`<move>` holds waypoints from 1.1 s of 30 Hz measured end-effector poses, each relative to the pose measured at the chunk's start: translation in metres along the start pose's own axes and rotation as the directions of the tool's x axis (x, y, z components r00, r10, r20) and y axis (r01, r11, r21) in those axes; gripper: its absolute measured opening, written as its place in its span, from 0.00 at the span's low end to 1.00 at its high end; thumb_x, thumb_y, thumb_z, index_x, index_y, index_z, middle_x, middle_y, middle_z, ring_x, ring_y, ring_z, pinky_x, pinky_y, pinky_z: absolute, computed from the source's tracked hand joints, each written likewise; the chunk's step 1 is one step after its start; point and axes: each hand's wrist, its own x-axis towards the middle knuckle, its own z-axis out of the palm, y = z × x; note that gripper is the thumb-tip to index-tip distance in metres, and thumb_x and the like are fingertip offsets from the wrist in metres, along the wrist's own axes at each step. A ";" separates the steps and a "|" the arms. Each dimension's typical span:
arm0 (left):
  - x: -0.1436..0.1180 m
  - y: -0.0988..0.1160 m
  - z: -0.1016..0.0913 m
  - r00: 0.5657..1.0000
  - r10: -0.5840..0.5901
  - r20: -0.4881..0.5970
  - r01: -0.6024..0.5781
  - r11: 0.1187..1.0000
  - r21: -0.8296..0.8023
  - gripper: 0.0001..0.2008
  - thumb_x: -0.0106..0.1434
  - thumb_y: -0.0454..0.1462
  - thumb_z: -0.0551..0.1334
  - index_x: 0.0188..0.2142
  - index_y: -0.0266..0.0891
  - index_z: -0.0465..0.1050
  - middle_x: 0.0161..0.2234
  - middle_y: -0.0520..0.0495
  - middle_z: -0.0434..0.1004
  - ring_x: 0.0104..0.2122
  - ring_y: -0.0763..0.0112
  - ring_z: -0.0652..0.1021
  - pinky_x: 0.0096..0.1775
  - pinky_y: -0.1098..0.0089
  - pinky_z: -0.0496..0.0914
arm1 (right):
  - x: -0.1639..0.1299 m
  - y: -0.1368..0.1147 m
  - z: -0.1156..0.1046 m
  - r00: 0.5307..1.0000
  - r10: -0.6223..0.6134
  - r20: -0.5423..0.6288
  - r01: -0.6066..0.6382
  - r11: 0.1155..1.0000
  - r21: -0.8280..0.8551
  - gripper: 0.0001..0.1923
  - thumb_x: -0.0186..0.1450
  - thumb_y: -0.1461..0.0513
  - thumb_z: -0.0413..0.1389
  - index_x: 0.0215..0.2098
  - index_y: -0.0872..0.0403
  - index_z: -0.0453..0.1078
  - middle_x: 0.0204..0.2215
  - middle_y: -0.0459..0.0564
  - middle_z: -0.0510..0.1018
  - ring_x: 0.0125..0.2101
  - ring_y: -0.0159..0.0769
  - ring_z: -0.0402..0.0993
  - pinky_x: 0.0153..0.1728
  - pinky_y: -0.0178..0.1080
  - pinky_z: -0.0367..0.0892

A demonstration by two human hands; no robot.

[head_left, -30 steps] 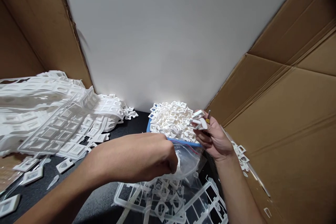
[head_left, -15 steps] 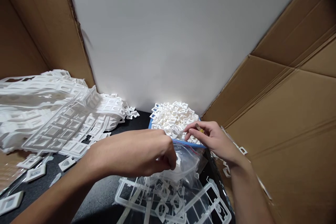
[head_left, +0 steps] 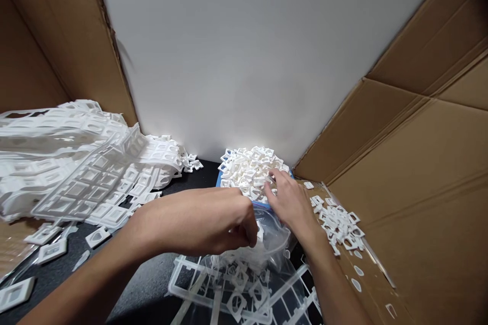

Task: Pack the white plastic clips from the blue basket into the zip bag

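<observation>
White plastic frames [head_left: 76, 162] lie heaped at the counter's left edge, some overhanging; a knock from the forearm could send them sliding onto loose pieces [head_left: 49, 251] on the dark counter [head_left: 152, 284]. Toward the middle, the left hand [head_left: 198, 223] pinches the rim of a clear bag [head_left: 272, 236], fingers pressed together on the film. If that pinch slackens, the mouth would likely sag shut and pieces would miss it. Whatever sits under the knuckles is hidden, and the bag's contents blur through the plastic.

Just right, the right hand [head_left: 287, 200] rests with fingers spread on small white clips [head_left: 247, 167] heaped in a blue tray [head_left: 219, 180] at the counter's back edge. The heap stands above the rim, so a careless scoop could spill clips. I cannot tell whether the palm holds any. More clips [head_left: 337, 221] lie scattered on cardboard [head_left: 419, 203] at the right edge. The bottom edge cuts off both forearms.
</observation>
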 end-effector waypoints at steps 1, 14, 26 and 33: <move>0.000 0.000 0.000 1.000 -0.002 -0.002 0.002 1.000 0.000 0.11 0.67 0.28 0.66 0.37 0.44 0.85 0.34 0.52 0.87 0.33 0.69 0.83 0.33 0.68 0.68 | 0.000 0.002 0.001 1.000 -0.008 0.000 0.008 1.000 -0.002 0.15 0.77 0.59 0.51 0.59 0.52 0.73 0.52 0.57 0.82 0.47 0.51 0.83 0.45 0.46 0.71; 0.001 -0.006 0.001 0.998 0.036 -0.054 -0.038 0.998 -0.047 0.11 0.68 0.29 0.65 0.37 0.44 0.86 0.33 0.49 0.87 0.35 0.64 0.84 0.33 0.66 0.68 | -0.004 0.017 -0.011 0.983 -0.140 0.120 0.134 0.989 0.056 0.26 0.73 0.53 0.60 0.68 0.44 0.68 0.55 0.52 0.79 0.49 0.50 0.81 0.47 0.46 0.71; 0.007 -0.017 -0.004 0.995 -0.084 0.045 0.089 0.989 -0.119 0.08 0.72 0.36 0.66 0.44 0.43 0.86 0.38 0.49 0.88 0.34 0.67 0.84 0.34 0.69 0.70 | 0.000 0.016 0.001 0.991 -0.128 0.040 0.130 0.989 -0.066 0.11 0.75 0.64 0.55 0.54 0.47 0.72 0.49 0.51 0.82 0.43 0.45 0.82 0.35 0.39 0.62; 0.023 -0.056 -0.002 0.976 -0.199 -0.087 0.190 0.976 -0.105 0.14 0.76 0.41 0.59 0.45 0.38 0.83 0.36 0.45 0.85 0.33 0.67 0.81 0.33 0.68 0.70 | 0.008 0.037 0.000 0.998 0.025 -0.057 -0.003 0.934 0.357 0.11 0.73 0.62 0.54 0.52 0.50 0.74 0.39 0.51 0.84 0.37 0.43 0.79 0.36 0.39 0.63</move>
